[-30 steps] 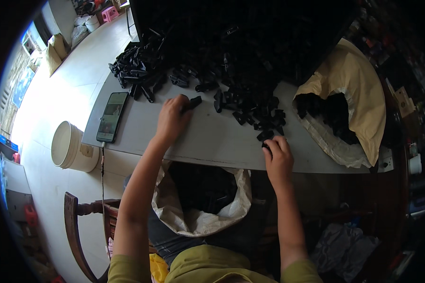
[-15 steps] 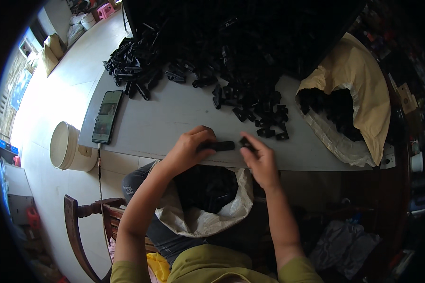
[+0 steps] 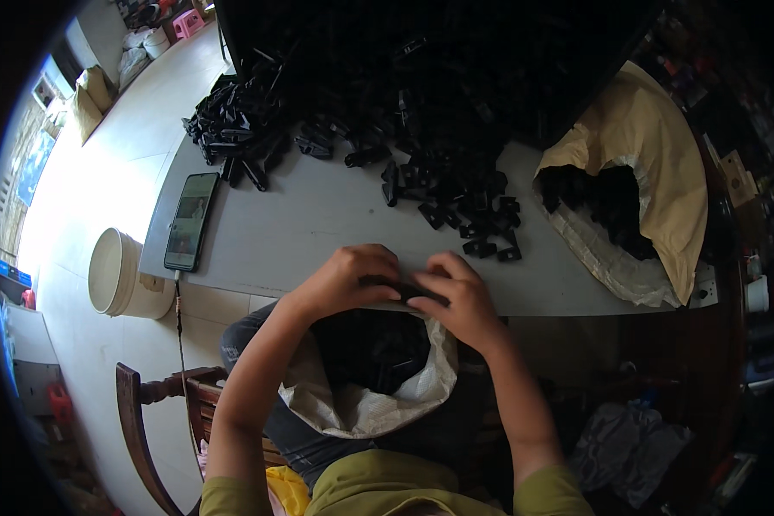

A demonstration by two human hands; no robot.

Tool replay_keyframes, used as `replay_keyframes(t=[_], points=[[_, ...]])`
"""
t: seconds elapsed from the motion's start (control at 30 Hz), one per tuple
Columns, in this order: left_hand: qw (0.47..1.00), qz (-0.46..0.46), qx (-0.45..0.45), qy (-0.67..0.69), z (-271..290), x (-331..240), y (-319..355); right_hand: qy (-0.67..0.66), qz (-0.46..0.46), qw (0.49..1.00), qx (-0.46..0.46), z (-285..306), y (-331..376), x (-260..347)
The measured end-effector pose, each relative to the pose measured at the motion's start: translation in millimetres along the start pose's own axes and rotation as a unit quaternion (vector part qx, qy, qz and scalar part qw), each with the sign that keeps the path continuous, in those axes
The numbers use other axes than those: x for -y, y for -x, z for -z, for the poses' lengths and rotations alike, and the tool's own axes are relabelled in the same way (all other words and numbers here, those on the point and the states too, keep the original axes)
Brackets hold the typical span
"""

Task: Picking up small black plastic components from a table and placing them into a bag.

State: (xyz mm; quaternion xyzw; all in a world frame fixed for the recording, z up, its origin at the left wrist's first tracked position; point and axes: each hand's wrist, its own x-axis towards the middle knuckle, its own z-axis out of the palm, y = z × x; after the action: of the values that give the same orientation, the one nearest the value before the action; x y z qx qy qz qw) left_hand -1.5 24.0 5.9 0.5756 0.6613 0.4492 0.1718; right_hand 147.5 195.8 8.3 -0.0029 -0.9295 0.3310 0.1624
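Over the near edge of the grey table (image 3: 292, 215), my two hands meet at a slim black plastic part (image 3: 409, 292). My left hand (image 3: 346, 277) is closed round its left end. From the other side, the fingers and thumb of my right hand (image 3: 463, 301) pinch at its right end; the small black piece that was in them is now hidden. Directly below, a white woven sack (image 3: 441, 371) lies open on my lap with dark parts inside. Small black pieces (image 3: 482, 219) are scattered just beyond my right hand.
Long black parts (image 3: 236, 120) are heaped at the far left, joining a large dark pile at the back. A tan sack (image 3: 662, 172) of black pieces slumps on the right. A phone (image 3: 191, 222) with a cable lies left, near a white bucket (image 3: 132, 273) and wooden chair (image 3: 133, 413).
My right hand has moved left and my hands have come together, bringing the small piece against the end of the long black part. Both hands have dropped slightly toward the table edge.
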Motion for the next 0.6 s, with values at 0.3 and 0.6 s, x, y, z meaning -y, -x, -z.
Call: replay_keyframes(t=[0.3, 0.6], points=[[0.904, 0.013, -0.136, -0.406, 19.6, 30.0, -62.5, 0.189, -0.042, 0.970, -0.149, 18.6, 12.2, -46.7], [0.958, 0.118, -0.202, 0.165, 0.4, -10.6, -13.7, -0.163, -0.119, 0.969, -0.145, 2.4, 6.4, -20.0]])
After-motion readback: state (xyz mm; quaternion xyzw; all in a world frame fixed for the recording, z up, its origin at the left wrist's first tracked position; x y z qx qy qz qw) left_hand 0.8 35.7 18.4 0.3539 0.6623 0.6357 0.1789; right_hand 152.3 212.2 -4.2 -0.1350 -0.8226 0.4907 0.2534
